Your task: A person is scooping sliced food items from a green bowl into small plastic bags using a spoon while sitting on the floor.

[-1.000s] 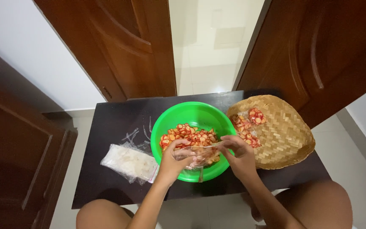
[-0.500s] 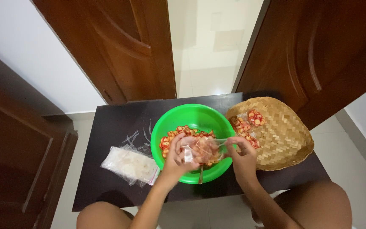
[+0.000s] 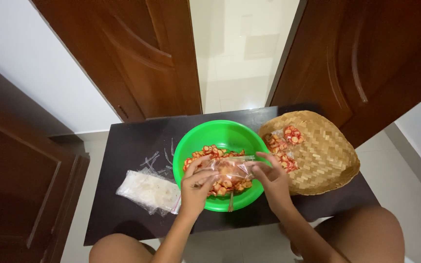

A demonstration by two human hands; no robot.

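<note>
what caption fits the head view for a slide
Both hands hold a small clear bag over a green bowl.

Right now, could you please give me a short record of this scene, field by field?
Setting: dark low table between wooden doors
Left hand: grips one side of a small clear bag holding red-orange pieces
Right hand: grips the bag's other side
Under the bag: green bowl of the same pieces
Right of bowl: woven tray with filled packets
Left of bowl: stack of clear bags
</note>
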